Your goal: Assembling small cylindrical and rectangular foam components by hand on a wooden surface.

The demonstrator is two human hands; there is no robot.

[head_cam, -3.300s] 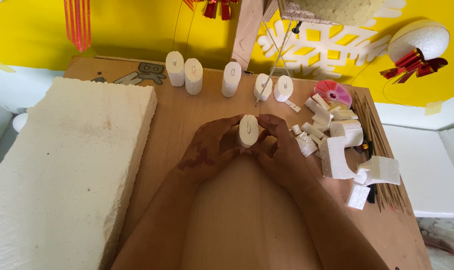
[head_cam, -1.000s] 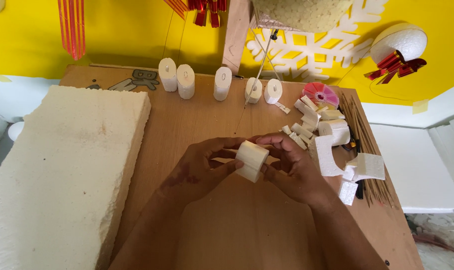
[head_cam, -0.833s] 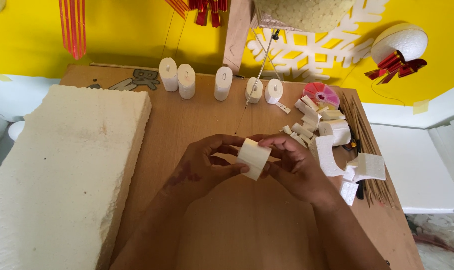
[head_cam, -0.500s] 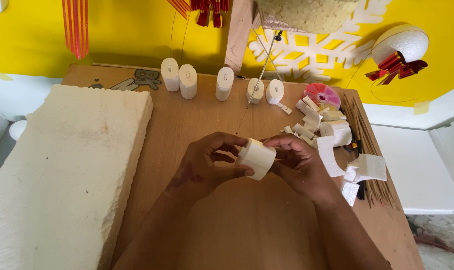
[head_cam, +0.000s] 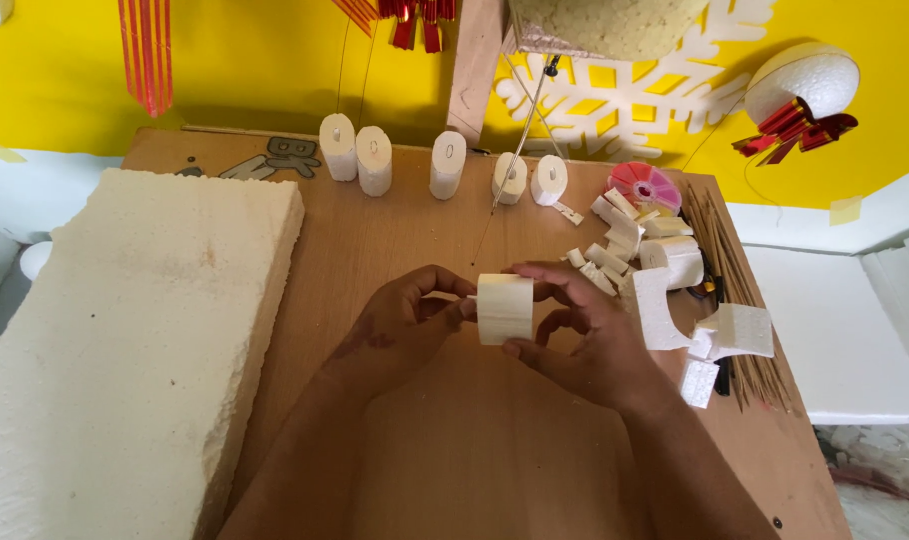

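Observation:
A short white foam cylinder (head_cam: 505,308) is held above the middle of the wooden table (head_cam: 445,440). My right hand (head_cam: 580,335) grips it with the thumb under it and the fingers over its top and right side. My left hand (head_cam: 405,325) touches its left face with the fingertips, thumb curled near the edge. The cylinder lies on its side, curved surface facing me.
A thick white foam slab (head_cam: 125,330) covers the table's left side. Several cut foam cylinders (head_cam: 375,158) stand in a row at the back. Foam offcuts (head_cam: 665,275), a pink round item (head_cam: 645,183) and thin wooden sticks (head_cam: 735,280) lie at the right. A thin wire (head_cam: 520,130) hangs down at the back.
The foam cylinder has been turned in my hands from showing its round face to lying sideways, and my hands have lowered slightly toward me.

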